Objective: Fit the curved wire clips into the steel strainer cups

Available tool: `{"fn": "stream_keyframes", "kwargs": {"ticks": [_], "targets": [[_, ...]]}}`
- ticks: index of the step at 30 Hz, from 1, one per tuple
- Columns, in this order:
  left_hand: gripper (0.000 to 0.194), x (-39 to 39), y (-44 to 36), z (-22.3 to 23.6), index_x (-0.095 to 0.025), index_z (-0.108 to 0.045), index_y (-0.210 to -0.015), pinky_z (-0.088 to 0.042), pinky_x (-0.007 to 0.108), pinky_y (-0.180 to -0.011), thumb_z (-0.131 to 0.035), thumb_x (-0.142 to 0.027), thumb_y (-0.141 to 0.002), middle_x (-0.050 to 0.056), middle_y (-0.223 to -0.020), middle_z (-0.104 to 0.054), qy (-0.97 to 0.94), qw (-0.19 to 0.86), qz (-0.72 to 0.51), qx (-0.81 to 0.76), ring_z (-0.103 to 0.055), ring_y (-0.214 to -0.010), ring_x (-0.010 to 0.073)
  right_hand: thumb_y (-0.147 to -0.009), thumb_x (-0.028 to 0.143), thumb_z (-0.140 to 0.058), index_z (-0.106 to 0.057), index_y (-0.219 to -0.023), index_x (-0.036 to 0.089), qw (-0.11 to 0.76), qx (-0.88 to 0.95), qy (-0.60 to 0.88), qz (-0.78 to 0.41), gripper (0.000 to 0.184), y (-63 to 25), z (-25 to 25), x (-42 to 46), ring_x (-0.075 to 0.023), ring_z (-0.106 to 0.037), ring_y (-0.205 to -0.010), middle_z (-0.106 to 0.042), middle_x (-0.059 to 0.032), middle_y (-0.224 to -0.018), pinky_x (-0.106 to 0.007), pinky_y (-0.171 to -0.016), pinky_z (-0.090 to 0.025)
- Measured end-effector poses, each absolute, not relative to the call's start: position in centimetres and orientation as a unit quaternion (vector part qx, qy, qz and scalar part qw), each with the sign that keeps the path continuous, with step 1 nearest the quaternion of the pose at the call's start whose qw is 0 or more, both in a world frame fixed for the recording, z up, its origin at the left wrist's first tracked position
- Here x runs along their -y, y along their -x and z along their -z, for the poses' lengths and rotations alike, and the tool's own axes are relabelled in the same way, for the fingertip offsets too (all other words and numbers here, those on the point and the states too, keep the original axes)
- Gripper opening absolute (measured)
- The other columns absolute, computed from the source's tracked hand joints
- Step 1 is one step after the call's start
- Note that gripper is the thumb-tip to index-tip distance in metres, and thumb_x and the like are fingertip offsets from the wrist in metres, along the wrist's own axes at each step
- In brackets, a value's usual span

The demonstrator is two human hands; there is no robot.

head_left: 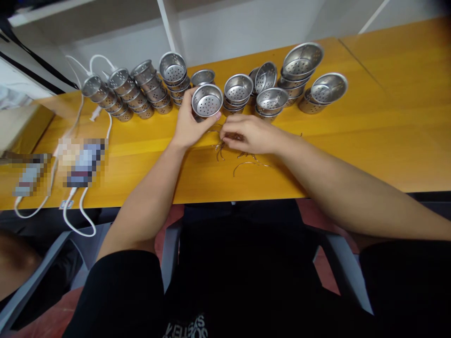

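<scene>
Left fingers [215,118] are clasping a perforated cup [207,101]; right fingers [229,129] are curling, their hold unclear; overlapping wires [252,162] beneath could be snagging.

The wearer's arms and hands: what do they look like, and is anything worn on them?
The left hand and right hand are human, without gloves; no watch or cable shows on either wrist. The forearms are bare up to the short black sleeves of a black T-shirt with pale lettering.
</scene>
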State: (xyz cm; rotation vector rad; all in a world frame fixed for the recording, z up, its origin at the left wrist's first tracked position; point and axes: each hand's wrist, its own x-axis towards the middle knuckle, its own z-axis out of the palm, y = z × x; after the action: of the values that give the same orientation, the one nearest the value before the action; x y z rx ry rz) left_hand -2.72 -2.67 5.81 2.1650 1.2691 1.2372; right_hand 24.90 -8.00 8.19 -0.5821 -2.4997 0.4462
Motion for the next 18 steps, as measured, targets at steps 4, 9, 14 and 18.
{"fn": "stream_keyframes", "kwargs": {"ticks": [4,9,14,18], "targets": [[0.098,2.65,2.40,-5.85,-0.036,-0.058,-0.172,-0.060,0.054,-0.148,-0.098,-0.087,-0.099,0.013,-0.170,-0.075,-0.764,0.174,-0.430,-0.448,-0.074,-0.168,0.0377,-0.121,0.039,-0.076,-0.086,-0.114,0.029,0.318,0.900,0.221,-0.200,0.016,-25.06,-8.07,7.77,-0.0314,-0.074,-0.104,-0.076,-0.0088,-0.119,-0.047,-0.097,-0.061],[0.098,2.98,2.65,-6.19,-0.036,-0.057,-0.172,-0.059,0.054,-0.149,-0.102,-0.082,-0.098,0.013,-0.175,-0.073,-0.773,0.167,-0.439,-0.427,-0.075,-0.168,0.0376,-0.120,0.044,-0.081,-0.089,-0.115,0.029,0.328,0.881,0.227,-0.257,0.018,-25.27,-7.99,7.40,-0.0272,-0.073,-0.091,-0.080,-0.0064,-0.111,-0.044,-0.086,-0.061],[0.094,3.23,2.85,-6.38,-0.035,-0.066,-0.163,-0.061,0.059,-0.148,-0.104,-0.087,-0.094,0.014,-0.169,-0.078,-0.770,0.172,-0.430,-0.439,-0.076,-0.165,0.0399,-0.119,0.047,-0.081,-0.090,-0.116,0.030,0.327,0.879,0.235,-0.257,0.020,-25.46,-8.15,7.31,-0.0256,-0.071,-0.088,-0.083,-0.0055,-0.108,-0.043,-0.085,-0.060],[0.099,2.69,3.05,-5.62,-0.033,-0.068,-0.157,-0.063,0.060,-0.144,-0.101,-0.097,-0.089,0.013,-0.158,-0.081,-0.763,0.182,-0.448,-0.429,-0.080,-0.157,0.0400,-0.119,0.044,-0.081,-0.090,-0.116,0.028,0.329,0.881,0.231,-0.249,0.019,-25.45,-8.16,7.35,-0.0242,-0.071,-0.086,-0.084,-0.0053,-0.106,-0.041,-0.083,-0.058]]}}
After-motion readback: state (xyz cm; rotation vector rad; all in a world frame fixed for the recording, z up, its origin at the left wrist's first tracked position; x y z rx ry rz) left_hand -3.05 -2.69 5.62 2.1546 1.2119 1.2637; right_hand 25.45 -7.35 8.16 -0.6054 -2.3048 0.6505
